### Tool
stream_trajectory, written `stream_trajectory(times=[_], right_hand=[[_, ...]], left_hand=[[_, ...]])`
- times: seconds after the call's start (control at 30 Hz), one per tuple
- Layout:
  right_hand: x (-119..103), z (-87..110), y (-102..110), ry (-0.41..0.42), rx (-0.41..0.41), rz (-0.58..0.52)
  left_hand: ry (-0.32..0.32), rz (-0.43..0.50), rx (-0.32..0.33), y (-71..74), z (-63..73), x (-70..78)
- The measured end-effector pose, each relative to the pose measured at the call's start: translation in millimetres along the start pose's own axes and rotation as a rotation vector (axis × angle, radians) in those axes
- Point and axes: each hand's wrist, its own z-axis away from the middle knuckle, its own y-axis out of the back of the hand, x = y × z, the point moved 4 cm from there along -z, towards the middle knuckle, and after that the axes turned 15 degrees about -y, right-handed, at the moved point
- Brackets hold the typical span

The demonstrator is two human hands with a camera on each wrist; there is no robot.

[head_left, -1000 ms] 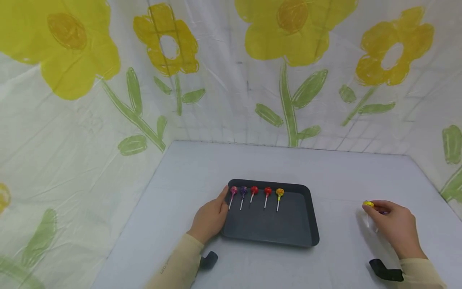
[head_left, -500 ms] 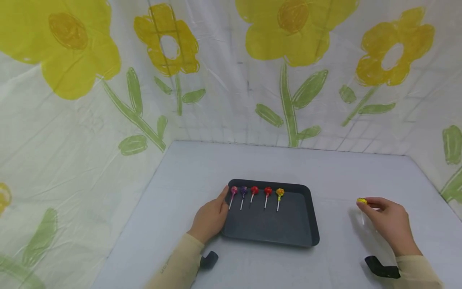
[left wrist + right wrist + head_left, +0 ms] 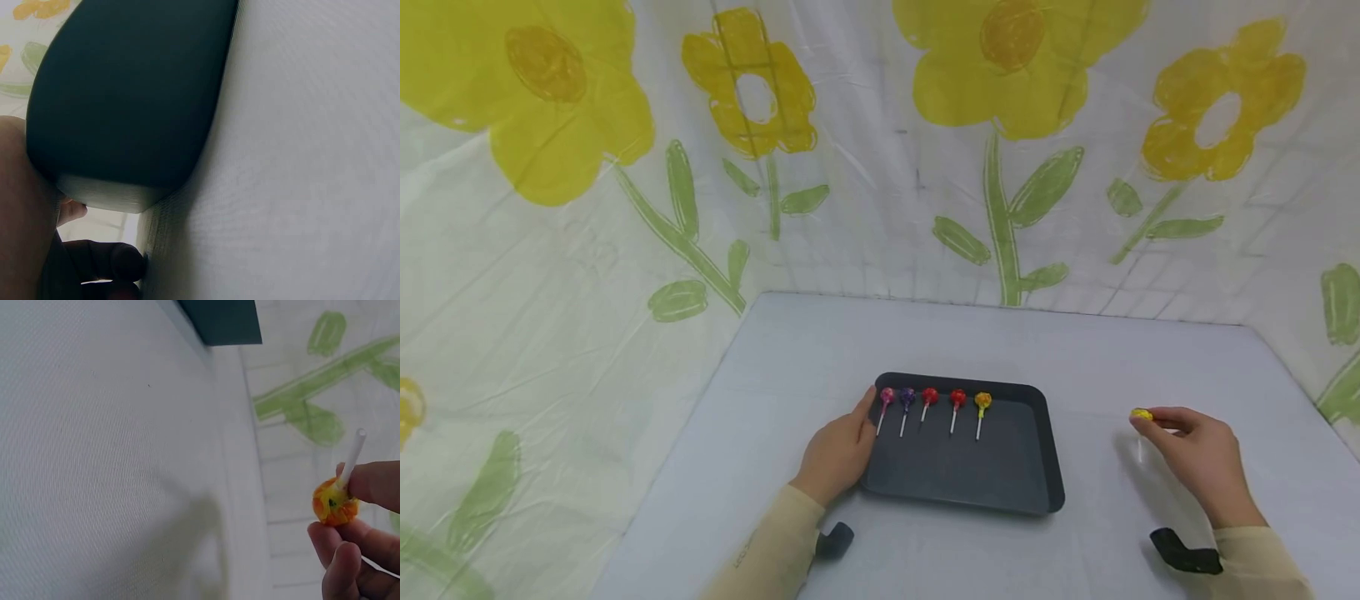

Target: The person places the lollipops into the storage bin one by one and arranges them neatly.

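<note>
There goes your right hand (image 3: 1198, 454), drifting left over the table (image 3: 1000, 342) with the lollipop (image 3: 1142, 414); you've brought both nearer the tray (image 3: 962, 475) than a second ago; the shadow (image 3: 1142, 482) below slides along with them.

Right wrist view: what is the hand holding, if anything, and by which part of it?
The right hand pinches a lollipop by its yellow-and-orange head, close to the base of the white stick.

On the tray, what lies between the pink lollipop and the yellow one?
The head view shows, left to right, a purple lollipop, a red lollipop and another red lollipop.
</note>
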Motion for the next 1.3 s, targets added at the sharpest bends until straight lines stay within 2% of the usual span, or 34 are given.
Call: stream_trajectory(times=[0.2,0.5,0.8,1.07,1.3], right_hand=[[-3.2,1.4,-1.9,0.030,0.009,0.010],[-8.6,2.9,-3.4,0.073,0.020,-0.018],[-17.1,3.3,-6.3,0.101,0.003,-0.051],[-23.6,4.7,-9.5,0.099,-0.012,-0.044],[-30.3,5.3,-16.3,0.058,-0.022,-0.049]], left_hand=[[0.005,0.001,-0.001,-1.2,0.2,-1.1],[-0.028,0.001,0.022,4.6,1.9,3.4],[-0.016,0.002,0.008,3.6,1.4,3.0],[-0.001,0.010,-0.006,1.0,0.7,1.5],[-0.003,0.007,-0.002,1.1,0.7,0.2]])
